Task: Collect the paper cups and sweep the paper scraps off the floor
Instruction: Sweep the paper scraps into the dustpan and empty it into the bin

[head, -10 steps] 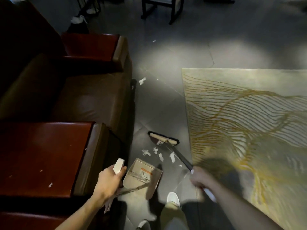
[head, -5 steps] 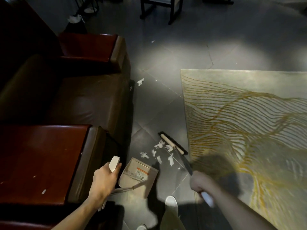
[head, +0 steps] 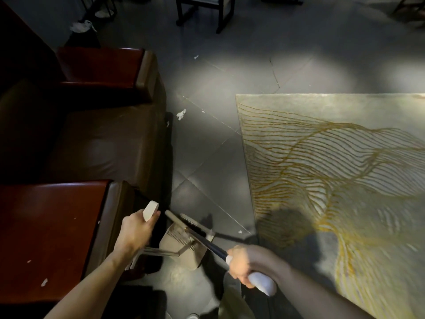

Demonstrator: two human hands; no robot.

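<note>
My left hand [head: 135, 229] grips the cream handle of a beige dustpan [head: 181, 249] standing on the grey floor beside the sofa. My right hand [head: 245, 263] grips the broom's white handle end; its dark shaft runs up-left to the broom head [head: 184, 223], which lies at the dustpan's mouth. The scraps that lay in front of the pan are hidden by the broom head. One small scrap [head: 240, 231] lies by the rug's edge. A larger paper scrap [head: 181, 114] and tinier bits [head: 196, 57] lie farther up the floor. No paper cup is clearly visible.
A brown leather sofa with red-brown armrests [head: 53, 229] fills the left; white flecks sit on the near armrest. A pale rug with gold lines [head: 333, 180] covers the right. A dark chair [head: 204, 10] stands at the top. Crumpled white material [head: 80, 26] lies behind the sofa.
The broom head swept down-left from the open floor into the dustpan's mouth, taking the cluster of scraps with it. My right hand pulled back; the left hand kept hold of the pan.
</note>
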